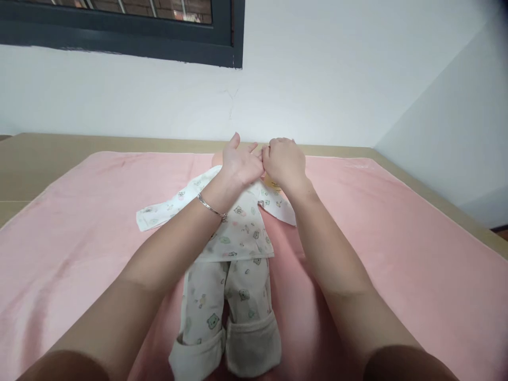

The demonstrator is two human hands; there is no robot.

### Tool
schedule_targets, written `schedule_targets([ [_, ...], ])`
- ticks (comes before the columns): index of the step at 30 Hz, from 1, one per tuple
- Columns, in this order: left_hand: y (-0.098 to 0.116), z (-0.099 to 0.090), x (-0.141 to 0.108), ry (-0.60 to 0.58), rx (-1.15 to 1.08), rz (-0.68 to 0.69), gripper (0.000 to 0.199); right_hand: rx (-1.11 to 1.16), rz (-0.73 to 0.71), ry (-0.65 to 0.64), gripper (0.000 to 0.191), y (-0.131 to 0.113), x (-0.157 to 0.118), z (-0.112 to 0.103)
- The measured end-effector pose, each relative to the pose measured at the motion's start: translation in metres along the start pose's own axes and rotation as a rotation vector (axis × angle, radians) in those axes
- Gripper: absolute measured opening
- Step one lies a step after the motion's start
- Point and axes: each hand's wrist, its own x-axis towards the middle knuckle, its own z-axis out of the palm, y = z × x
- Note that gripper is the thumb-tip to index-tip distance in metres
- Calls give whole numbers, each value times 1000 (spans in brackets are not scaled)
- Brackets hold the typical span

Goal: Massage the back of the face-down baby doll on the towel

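Note:
A white long-sleeved top with small animal prints lies spread on a pink blanket, its sleeves out to both sides. Matching trousers with turned-up cuffs lie just below its hem. Over the neck of the top is my left hand, palm up, fingers apart, holding nothing; a silver bracelet circles that wrist. My right hand, back upward with bent fingers, meets the left fingertips; what its fingers hold, if anything, is hidden. A small yellow patch shows beneath the right hand. Something peach-coloured shows beside the left hand.
The pink blanket covers most of a light wooden surface. Behind it stands a white wall with a dark-framed window at upper left. Another wall face rises at the right.

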Motion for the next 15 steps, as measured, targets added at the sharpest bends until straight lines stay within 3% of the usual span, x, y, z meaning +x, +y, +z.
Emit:
schedule_targets([
  [2, 3, 3, -15, 19, -186, -17, 71, -8, 36, 8, 44, -2, 2, 3],
  [5, 9, -2, -41, 55, -274, -14, 67, 6, 68, 26, 44, -4, 3, 8],
  [11, 30, -19, -93, 166, -147, -78, 61, 40, 82, 81, 40, -3, -2, 14],
  [15, 52, -16, -120, 84, -41, -26, 58, 66, 34, 99, 34, 6, -4, 21],
])
